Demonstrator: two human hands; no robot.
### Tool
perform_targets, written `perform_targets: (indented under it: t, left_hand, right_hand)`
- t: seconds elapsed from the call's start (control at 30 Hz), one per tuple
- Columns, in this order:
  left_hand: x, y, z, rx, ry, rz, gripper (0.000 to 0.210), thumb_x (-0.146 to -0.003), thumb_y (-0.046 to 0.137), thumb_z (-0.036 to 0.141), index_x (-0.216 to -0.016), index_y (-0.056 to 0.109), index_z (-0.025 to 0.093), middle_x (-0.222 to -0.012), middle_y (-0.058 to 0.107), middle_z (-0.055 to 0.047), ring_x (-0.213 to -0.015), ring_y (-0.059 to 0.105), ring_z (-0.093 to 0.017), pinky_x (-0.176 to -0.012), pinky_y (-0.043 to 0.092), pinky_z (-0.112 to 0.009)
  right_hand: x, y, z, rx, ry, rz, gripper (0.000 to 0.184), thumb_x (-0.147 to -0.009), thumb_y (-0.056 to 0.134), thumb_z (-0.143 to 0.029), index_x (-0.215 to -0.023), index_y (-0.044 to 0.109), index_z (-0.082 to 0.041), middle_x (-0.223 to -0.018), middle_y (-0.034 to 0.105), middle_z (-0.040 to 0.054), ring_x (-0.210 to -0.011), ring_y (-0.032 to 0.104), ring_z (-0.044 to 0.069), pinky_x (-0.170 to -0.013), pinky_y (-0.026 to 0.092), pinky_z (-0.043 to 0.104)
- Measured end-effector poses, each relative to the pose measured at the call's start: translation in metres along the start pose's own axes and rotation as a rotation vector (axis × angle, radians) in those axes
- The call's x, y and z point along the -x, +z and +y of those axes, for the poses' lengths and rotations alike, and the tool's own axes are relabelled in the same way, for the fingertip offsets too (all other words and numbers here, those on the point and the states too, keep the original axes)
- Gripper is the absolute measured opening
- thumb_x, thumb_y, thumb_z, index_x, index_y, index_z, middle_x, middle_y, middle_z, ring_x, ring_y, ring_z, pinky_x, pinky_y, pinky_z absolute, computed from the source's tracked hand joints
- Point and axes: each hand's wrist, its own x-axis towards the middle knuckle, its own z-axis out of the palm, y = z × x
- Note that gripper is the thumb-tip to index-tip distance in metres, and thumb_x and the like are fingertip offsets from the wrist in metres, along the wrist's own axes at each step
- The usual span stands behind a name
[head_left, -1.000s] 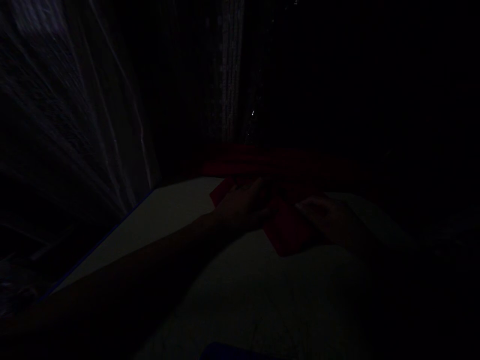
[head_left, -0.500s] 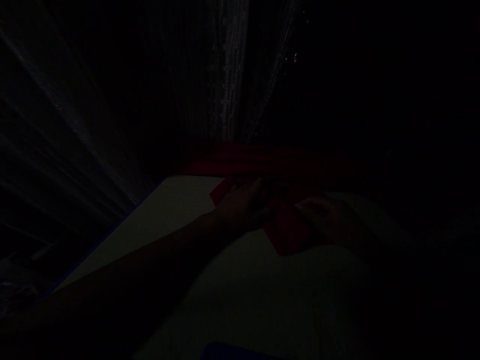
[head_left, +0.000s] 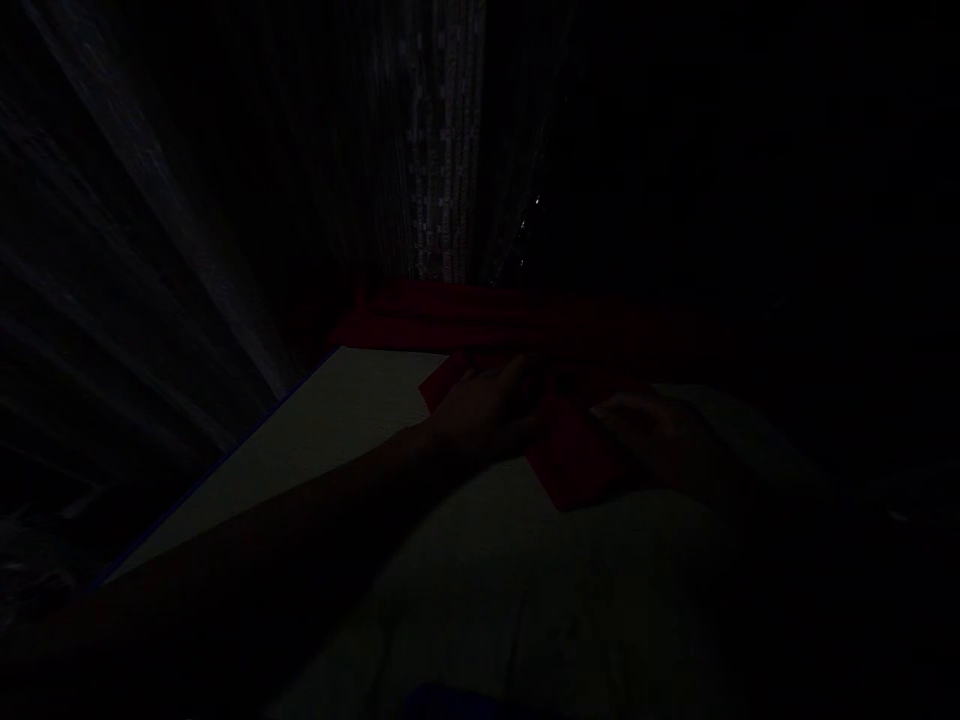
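Observation:
The head view is very dark. A piece of red cloth (head_left: pixel 574 465) lies on a pale board (head_left: pixel 337 400) with a blue edge. On the cloth's left part rests my left hand (head_left: pixel 484 410), thumb and fingers apart, pressing down on it; its fingertips fade into the dark. At the right of the same cloth is my right hand (head_left: pixel 652 425), fingers drawn together, with a small pale tip at their front. Whether that tip is a nail or a small held item cannot be made out.
More red cloth (head_left: pixel 450 315) is bunched along the board's far edge. Greyish hanging fabric or strands (head_left: pixel 446 150) show behind, and long pale folds (head_left: pixel 195 240) run along the left. Something dark blue (head_left: pixel 457 703) lies at the near edge. The right side is black.
The view has shifted slightly, so the background folds appear moved. Both hands and the red cloth under them stay in nearly the same place.

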Motion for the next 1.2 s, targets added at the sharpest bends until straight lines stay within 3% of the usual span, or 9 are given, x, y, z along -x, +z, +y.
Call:
perform_targets:
  t: [0.17, 0.3, 0.63, 0.83, 1.0, 1.2]
  left_hand:
    - [-0.001, 0.001, -0.002, -0.007, 0.011, 0.002, 0.062, -0.093, 0.064, 0.046, -0.148, 0.046, 0.023, -0.134, 0.069, -0.010, -0.120, 0.066, -0.033, -0.103, 0.050, -0.048]
    - [-0.001, 0.002, -0.003, -0.016, 0.021, 0.017, 0.062, -0.091, 0.067, 0.043, -0.147, 0.047, 0.022, -0.140, 0.066, -0.011, -0.127, 0.063, -0.035, -0.108, 0.046, -0.052]
    - [-0.002, 0.002, -0.001, -0.007, 0.001, 0.005, 0.062, -0.092, 0.066, 0.044, -0.147, 0.046, 0.025, -0.142, 0.065, -0.009, -0.128, 0.062, -0.033, -0.106, 0.049, -0.049]
    - [-0.001, 0.002, 0.000, -0.046, 0.005, 0.012, 0.068, -0.091, 0.068, 0.037, -0.152, 0.040, 0.025, -0.145, 0.063, -0.009, -0.131, 0.061, -0.033, -0.107, 0.048, -0.050]
    - [0.000, 0.003, -0.002, -0.035, 0.038, 0.021, 0.065, -0.091, 0.067, 0.035, -0.150, 0.042, 0.025, -0.144, 0.064, -0.008, -0.128, 0.063, -0.032, -0.102, 0.050, -0.047]
    - [0.000, 0.004, -0.002, -0.047, 0.040, 0.035, 0.063, -0.091, 0.068, 0.035, -0.148, 0.045, 0.024, -0.138, 0.068, -0.008, -0.121, 0.067, -0.032, -0.095, 0.052, -0.046]
  right_hand:
    - [-0.002, 0.002, 0.004, -0.009, 0.027, -0.007, 0.043, -0.088, 0.055, -0.065, -0.094, 0.072, -0.026, -0.103, 0.072, 0.0041, -0.095, 0.068, 0.026, -0.084, 0.050, 0.042]
    - [-0.002, 0.001, 0.003, -0.029, -0.038, -0.003, 0.040, -0.088, 0.054, -0.060, -0.092, 0.073, -0.025, -0.100, 0.072, 0.0046, -0.093, 0.068, 0.025, -0.085, 0.051, 0.040]
    - [-0.002, 0.001, 0.002, 0.038, -0.074, 0.044, 0.038, -0.091, 0.054, -0.056, -0.093, 0.074, -0.024, -0.099, 0.073, 0.0070, -0.089, 0.068, 0.025, -0.078, 0.052, 0.038]
    - [0.004, -0.004, -0.015, 0.277, -0.276, 0.121, 0.035, -0.097, 0.050, -0.054, -0.097, 0.073, -0.027, -0.101, 0.072, 0.0019, -0.091, 0.065, 0.024, -0.085, 0.045, 0.042]
    - [0.011, 0.004, -0.025, 0.200, -0.331, -0.029, 0.038, -0.097, 0.053, -0.064, -0.114, 0.068, -0.033, -0.120, 0.069, -0.0043, -0.111, 0.064, 0.023, -0.101, 0.041, 0.045]
    - [0.019, 0.015, -0.039, 0.170, -0.165, -0.112, 0.063, -0.081, 0.067, -0.070, -0.130, 0.059, -0.032, -0.134, 0.062, 0.0018, -0.121, 0.058, 0.031, -0.101, 0.042, 0.052]
